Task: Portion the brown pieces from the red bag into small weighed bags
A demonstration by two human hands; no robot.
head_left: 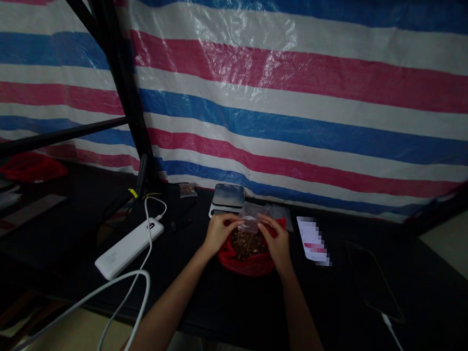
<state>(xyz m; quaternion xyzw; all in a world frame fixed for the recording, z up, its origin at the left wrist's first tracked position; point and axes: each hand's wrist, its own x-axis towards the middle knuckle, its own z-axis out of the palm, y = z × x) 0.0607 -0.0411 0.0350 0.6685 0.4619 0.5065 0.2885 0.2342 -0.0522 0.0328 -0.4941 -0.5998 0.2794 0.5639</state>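
Both my hands meet over a red bag (247,263) full of small brown pieces, which lies on the dark table (217,297). Between them I hold a small clear plastic bag (250,221) above the brown pieces. My left hand (218,234) pinches its left edge with closed fingers. My right hand (277,241) grips its right edge, fingers curled. Just behind the hands stands a small digital scale (227,198) with a shiny top.
A white power bank (128,248) with a white cable (129,296) lies at the left. A small filled packet (187,189) sits left of the scale. A white card (313,240) and a dark phone (374,281) lie at the right. A striped tarp (304,95) hangs behind.
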